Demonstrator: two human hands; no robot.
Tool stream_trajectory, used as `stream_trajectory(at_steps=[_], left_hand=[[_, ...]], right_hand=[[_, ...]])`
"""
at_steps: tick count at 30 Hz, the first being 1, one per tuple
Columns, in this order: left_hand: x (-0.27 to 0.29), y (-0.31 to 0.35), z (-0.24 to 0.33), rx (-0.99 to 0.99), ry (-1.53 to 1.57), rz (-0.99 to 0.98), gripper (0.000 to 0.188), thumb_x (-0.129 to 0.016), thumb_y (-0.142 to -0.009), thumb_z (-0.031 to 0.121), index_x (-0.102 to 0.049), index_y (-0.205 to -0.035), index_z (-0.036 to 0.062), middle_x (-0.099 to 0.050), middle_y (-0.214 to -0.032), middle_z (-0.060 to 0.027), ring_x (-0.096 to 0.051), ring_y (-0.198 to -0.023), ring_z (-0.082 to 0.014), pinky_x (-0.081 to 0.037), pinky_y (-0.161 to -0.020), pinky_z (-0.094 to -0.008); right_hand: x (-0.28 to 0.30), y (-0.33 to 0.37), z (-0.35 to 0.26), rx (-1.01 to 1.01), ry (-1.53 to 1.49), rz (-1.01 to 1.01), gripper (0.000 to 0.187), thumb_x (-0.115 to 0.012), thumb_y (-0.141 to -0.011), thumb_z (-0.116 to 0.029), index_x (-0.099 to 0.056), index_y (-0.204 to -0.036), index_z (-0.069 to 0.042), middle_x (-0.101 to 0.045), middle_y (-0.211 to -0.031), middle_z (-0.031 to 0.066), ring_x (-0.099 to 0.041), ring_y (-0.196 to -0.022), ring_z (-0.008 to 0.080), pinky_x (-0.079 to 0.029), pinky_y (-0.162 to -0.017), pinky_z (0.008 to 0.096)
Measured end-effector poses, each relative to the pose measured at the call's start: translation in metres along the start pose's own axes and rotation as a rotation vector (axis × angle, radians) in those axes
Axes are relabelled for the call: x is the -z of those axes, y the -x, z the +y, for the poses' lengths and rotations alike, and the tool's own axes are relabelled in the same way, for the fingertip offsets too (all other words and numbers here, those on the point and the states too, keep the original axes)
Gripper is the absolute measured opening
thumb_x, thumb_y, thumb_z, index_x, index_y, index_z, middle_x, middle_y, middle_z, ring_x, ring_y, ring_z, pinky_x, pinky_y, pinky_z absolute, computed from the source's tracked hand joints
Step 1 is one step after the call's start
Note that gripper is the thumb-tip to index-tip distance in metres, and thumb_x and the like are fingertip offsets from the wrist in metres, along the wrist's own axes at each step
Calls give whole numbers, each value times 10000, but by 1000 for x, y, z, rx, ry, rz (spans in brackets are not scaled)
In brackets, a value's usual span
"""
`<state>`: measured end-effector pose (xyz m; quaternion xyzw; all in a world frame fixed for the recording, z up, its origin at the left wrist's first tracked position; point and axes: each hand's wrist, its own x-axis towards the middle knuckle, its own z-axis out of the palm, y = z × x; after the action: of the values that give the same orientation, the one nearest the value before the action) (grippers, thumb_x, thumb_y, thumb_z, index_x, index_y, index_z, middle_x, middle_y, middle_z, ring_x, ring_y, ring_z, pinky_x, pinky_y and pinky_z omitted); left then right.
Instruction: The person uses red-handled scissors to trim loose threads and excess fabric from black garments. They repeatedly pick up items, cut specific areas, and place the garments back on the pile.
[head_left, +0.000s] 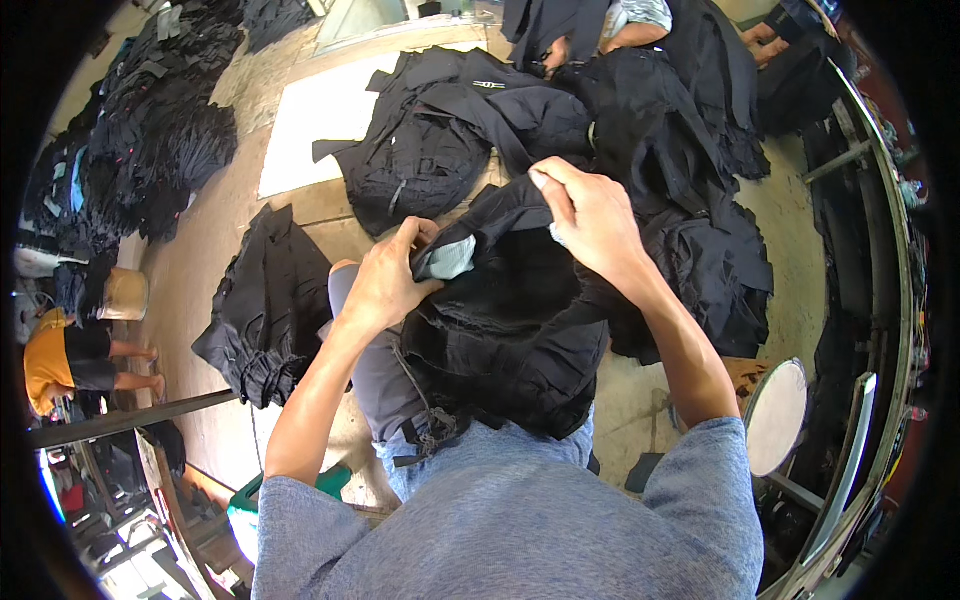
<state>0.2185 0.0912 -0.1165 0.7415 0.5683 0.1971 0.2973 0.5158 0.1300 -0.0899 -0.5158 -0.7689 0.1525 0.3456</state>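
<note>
A black garment (505,350) lies bunched across my lap, and its opening is spread between my two hands. My left hand (385,280) is closed on the left side of the edge, where a pale grey-blue patch of fabric (450,258) shows at the fingers. The far right part of the same edge is pinched between thumb and fingers of my right hand (598,222). A dark cord (428,415) hangs tangled at the garment's lower left. The inside of the opening is in deep shadow.
Black garment heaps lie ahead (420,150), to the left (265,310) and to the right (710,270). A white sheet (320,130) lies beyond. Another person's hands (555,55) are among black cloth at the top. A round pale disc (778,415) stands by my right elbow.
</note>
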Motion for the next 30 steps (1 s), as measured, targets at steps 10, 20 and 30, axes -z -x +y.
stream_trajectory(at_steps=[10,20,30], left_hand=[[21,0,-13,59,-95,34,461,-897,-875,81,-700,-1292,81,-816,-1168,-187,-779,-1156,-370,-603,-985,-475],[45,4,-20,106,30,-272,358,-738,-1080,300,-776,-1299,20,-836,-1145,-162,-778,-1178,-304,-584,-1002,-455],[30,-3,-24,-61,336,191,464,-733,-1098,291,-695,-1489,45,-741,-1475,-170,-688,-1399,-297,-517,-1200,-453]], right_hand=[[-5,1,-2,-27,-6,11,151,-663,-1112,-136,-733,-1208,-42,-647,-777,195,-674,-666,357,-508,-659,435],[-3,9,9,32,-19,-53,137,-653,-1114,-147,-719,-1193,-56,-687,-824,211,-717,-765,401,-530,-702,477],[54,-30,69,-178,147,23,256,-627,-1140,-299,-735,-1250,-95,-780,-1104,234,-766,-1068,445,-596,-887,491]])
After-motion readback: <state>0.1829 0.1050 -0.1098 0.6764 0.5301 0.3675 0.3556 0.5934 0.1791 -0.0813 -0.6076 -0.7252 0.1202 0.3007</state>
